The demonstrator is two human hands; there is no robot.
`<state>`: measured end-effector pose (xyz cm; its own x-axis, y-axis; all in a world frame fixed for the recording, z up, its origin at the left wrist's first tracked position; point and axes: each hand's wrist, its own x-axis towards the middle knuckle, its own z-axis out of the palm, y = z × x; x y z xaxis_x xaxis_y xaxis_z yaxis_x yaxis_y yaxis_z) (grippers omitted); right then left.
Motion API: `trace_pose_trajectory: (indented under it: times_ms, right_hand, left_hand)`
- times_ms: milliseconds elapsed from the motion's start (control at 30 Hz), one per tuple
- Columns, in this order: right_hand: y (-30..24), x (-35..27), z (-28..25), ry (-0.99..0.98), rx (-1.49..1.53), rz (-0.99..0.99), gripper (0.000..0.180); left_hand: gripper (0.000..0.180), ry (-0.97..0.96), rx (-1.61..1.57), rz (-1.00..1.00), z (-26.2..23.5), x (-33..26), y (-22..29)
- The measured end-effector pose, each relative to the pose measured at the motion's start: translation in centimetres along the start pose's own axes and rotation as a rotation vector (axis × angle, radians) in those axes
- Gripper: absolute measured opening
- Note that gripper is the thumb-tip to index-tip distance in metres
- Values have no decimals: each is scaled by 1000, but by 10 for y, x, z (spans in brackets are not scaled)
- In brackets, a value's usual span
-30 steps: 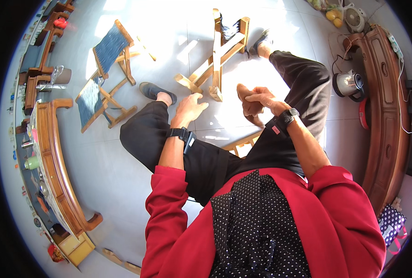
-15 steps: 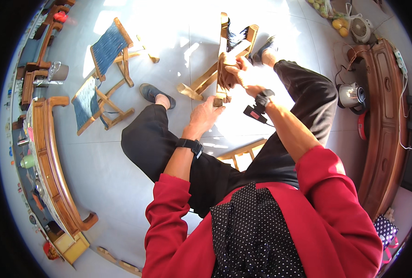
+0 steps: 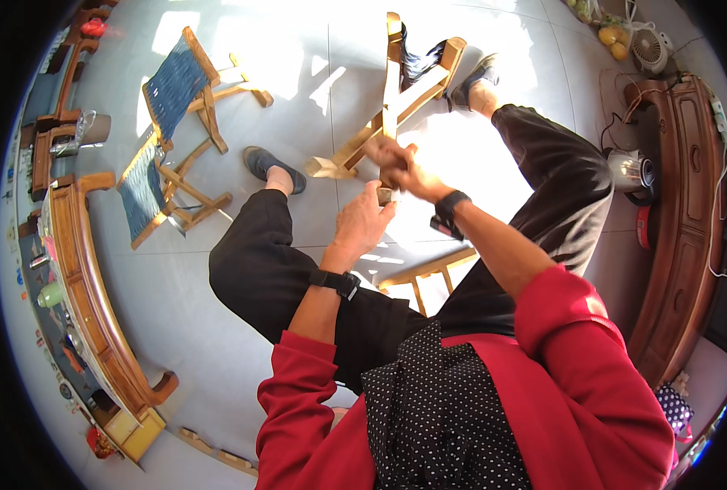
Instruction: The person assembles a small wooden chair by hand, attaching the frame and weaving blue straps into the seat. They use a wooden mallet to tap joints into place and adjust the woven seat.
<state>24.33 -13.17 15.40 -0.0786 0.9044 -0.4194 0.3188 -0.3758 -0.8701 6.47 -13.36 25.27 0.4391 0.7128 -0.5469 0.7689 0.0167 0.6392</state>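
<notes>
A wooden folding stool frame (image 3: 412,102) with dark blue cord at its far end stands on the floor between my feet. My left hand (image 3: 359,224) is closed around the near end of one of its wooden bars. Just beyond it, my right hand (image 3: 417,175) is closed on a brown, cloth-like piece (image 3: 388,155) against the same bar. That piece is blurred by motion, and its exact kind does not show. To the left stand two folding stools, one with a dark blue woven seat (image 3: 177,88) and one with a lighter blue seat (image 3: 141,192).
A slatted wooden piece (image 3: 430,269) lies between my knees. Wooden cabinets line the left (image 3: 94,286) and right (image 3: 678,229) sides. By the right one are a kettle (image 3: 627,171), a small fan (image 3: 648,49) and loose cables. Yellow fruit (image 3: 614,41) lies at the far right.
My right hand, with the brown piece, has slid along the bar toward me, close to my left hand. My left hand still grips the bar's end, and the view has shifted slightly.
</notes>
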Motion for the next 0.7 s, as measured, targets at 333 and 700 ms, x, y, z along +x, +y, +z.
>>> trace_pose_trajectory:
  times_ms: [333,700]
  right_hand:
    - [-19,22,-15,200,-296,-294,36]
    - [-19,16,-15,25,-227,-120,45]
  left_hand:
    - [54,14,-41,-42,5,-1,-2]
    - [50,13,-54,-33,5,3,-4]
